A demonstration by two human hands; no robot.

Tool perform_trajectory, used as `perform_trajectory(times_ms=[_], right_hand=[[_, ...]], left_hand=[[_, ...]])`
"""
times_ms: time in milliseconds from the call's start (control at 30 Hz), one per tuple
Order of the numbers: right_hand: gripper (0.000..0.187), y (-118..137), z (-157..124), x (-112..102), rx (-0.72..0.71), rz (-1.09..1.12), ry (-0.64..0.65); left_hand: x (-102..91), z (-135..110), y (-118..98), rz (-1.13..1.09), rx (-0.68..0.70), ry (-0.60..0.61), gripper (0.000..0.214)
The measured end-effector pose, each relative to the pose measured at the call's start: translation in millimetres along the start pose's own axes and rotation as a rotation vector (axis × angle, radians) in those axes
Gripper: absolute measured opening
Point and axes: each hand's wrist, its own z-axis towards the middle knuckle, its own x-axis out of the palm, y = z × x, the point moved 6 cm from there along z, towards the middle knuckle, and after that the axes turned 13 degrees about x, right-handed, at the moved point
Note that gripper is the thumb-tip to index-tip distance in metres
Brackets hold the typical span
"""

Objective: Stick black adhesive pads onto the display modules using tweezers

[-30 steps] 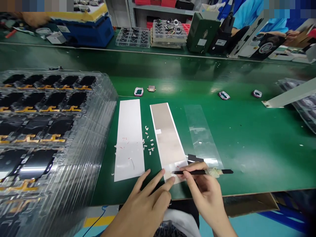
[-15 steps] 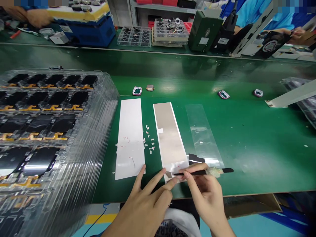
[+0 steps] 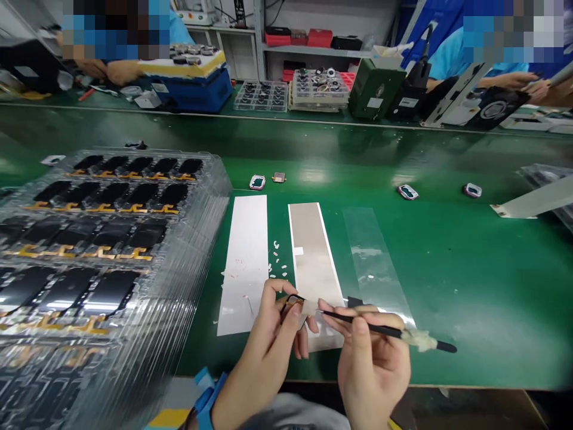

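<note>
My left hand (image 3: 268,340) is raised just above the green table and pinches a small dark-rimmed part (image 3: 294,303) between thumb and fingers. My right hand (image 3: 373,361) grips black tweezers (image 3: 385,330) with tape wound near their rear end; the tips point left, right beside that small part. Under both hands lies a silver-grey strip (image 3: 313,257) on white backing. A white strip (image 3: 244,263) lies to its left, with small white bits (image 3: 278,263) scattered between the two. A clear film strip (image 3: 373,257) lies to the right.
A tall stack of clear trays (image 3: 111,239) holding dark screens with orange flex cables fills the left. Small pink-rimmed parts (image 3: 257,182) (image 3: 407,192) (image 3: 473,190) and a tan one (image 3: 279,177) lie farther back. Other people, boxes and part trays (image 3: 262,95) line the far side.
My left hand has lifted from lying flat on the table and now pinches a small part. The tweezers have swung up beside it. The camera view has tilted upward.
</note>
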Motion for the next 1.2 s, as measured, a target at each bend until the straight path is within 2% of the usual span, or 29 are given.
perform_trajectory(times_ms=[100,267,600,1200], right_hand=[[0.005,-3.8,-0.8,8.2,0.006,-0.024,0.036],[0.010,-0.3,-1.4,11.8,-0.051,-0.009,0.063],[0.012,0.6,-2.0,13.3,-0.028,0.004,0.058],[0.017,1.0,-0.6,13.4,-0.065,0.104,0.094]], left_hand=[[4.4,0.7,2.0,-0.113,-0.002,-0.026,0.019],[4.4,-2.8,4.2,-0.168,0.004,-0.061,0.024],[6.5,-3.2,6.1,-0.150,-0.042,-0.047,0.023],[7.5,-3.9,5.4,-0.133,-0.014,-0.053,0.023]])
